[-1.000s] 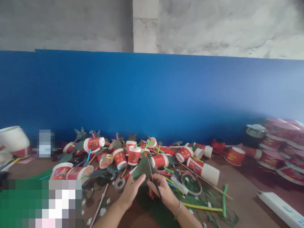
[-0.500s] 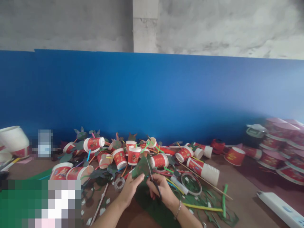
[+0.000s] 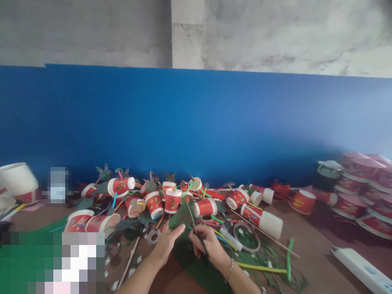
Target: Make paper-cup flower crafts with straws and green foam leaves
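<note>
A piece of dark green paper (image 3: 180, 216) is pinched in my left hand (image 3: 168, 243), thumb on top. My right hand (image 3: 208, 245) is closed around a pair of scissors (image 3: 200, 240). The blades point up and away from me and lie against the right edge of the paper; how far apart they are I cannot tell. Below both hands a larger dark green sheet (image 3: 202, 273) hangs or lies over the table edge. Just beyond the paper, a red and white paper cup (image 3: 206, 207) rests on its side.
Several red paper cups (image 3: 173, 201) with coloured stems are heaped along the blue partition (image 3: 153, 122). Right of my hands are a tape roll (image 3: 259, 241), green scraps and a yellow stick (image 3: 263, 267). A white power strip (image 3: 364, 267) and stacked red tubs (image 3: 352, 204) stand farther right.
Both hands keep nearly the same place. The green paper and my left hand have shifted very slightly left; the scissors stay at the paper's edge.
</note>
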Tool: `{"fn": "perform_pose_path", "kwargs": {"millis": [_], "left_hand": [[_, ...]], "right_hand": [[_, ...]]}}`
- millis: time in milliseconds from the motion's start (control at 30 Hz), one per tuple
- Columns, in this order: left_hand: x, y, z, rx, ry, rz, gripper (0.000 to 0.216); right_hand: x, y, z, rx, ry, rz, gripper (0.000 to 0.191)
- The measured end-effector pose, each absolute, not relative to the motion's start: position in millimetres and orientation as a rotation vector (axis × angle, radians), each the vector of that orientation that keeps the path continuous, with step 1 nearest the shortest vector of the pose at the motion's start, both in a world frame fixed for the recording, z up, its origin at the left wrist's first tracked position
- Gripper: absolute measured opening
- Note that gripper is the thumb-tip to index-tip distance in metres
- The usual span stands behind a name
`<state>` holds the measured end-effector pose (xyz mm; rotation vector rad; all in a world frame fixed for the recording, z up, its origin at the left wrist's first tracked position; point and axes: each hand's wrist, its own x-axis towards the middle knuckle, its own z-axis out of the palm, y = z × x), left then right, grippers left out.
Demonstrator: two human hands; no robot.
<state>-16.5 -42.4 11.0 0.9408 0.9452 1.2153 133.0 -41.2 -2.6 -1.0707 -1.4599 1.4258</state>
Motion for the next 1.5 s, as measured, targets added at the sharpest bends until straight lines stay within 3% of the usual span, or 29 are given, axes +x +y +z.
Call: {"fn": "perform_pose_path", "kwargs": {"millis": [433, 1500], "left_hand": [[-15, -34, -7, 1.167, 1.335, 1.298, 0.052], [-21, -32, -5, 1.249, 1.298, 1.286, 0.051]], "right_hand": [[133, -38, -6, -1.083, -1.448, 1.412, 0.041], [133, -39, -3, -1.132, -1.411, 1.439, 0.042]]}}
